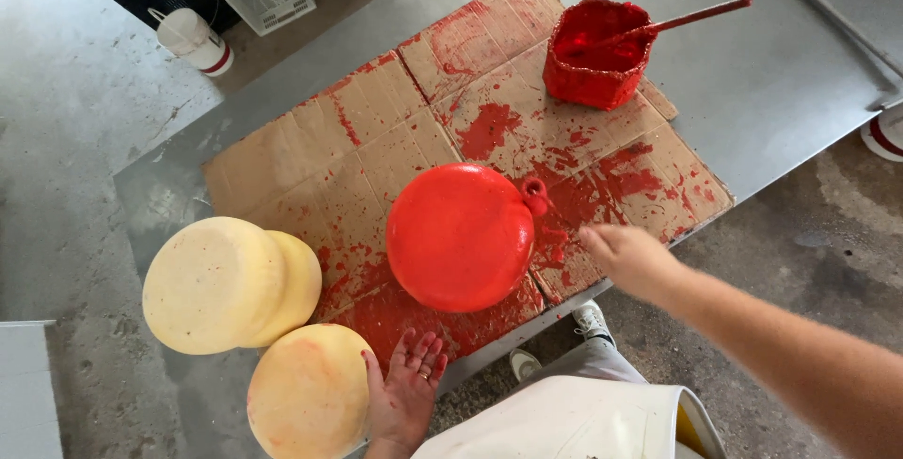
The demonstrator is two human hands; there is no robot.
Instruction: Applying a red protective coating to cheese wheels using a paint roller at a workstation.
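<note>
Left hand [406,391]: held open, palm up, touching the pale cheese wheel [308,391].
Right hand [628,257]: blurred, seemingly open, beside the red-coated wheel [459,236] on cardboard [310,153].

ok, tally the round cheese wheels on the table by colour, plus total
red-coated wheel: 1
pale yellow wheels: 3, two stacked, one by the left hand
total: 4
</note>
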